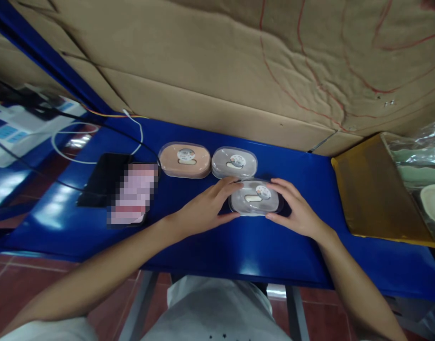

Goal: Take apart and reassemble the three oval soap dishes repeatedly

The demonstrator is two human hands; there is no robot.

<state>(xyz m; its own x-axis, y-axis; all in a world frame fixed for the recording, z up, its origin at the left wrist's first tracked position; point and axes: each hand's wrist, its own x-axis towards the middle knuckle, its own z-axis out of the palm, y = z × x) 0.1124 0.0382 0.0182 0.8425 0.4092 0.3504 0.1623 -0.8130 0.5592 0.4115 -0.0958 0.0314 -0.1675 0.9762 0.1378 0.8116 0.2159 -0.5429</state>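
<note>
Between my two hands is a grey oval plastic case (255, 207) with a clear lid and a round white label. My left hand (212, 206) grips its left end, thumb at the front and fingers at the back. From the other end, my right hand (295, 206) holds it the same way. Just behind stands a second grey case (221, 163), very close to the held one. A peach-coloured case (167, 161) of the same shape sits to its left. Whether the held case rests on the table or is slightly raised, I cannot tell.
The blue table (203, 255) backs onto a cardboard-covered wall (203, 57). Left lie a phone (135, 189) with a blurred screen, a black flat device (102, 177) and a white cable (57, 147). An open cardboard box (377, 194) holding plastic-wrapped items stands at the right.
</note>
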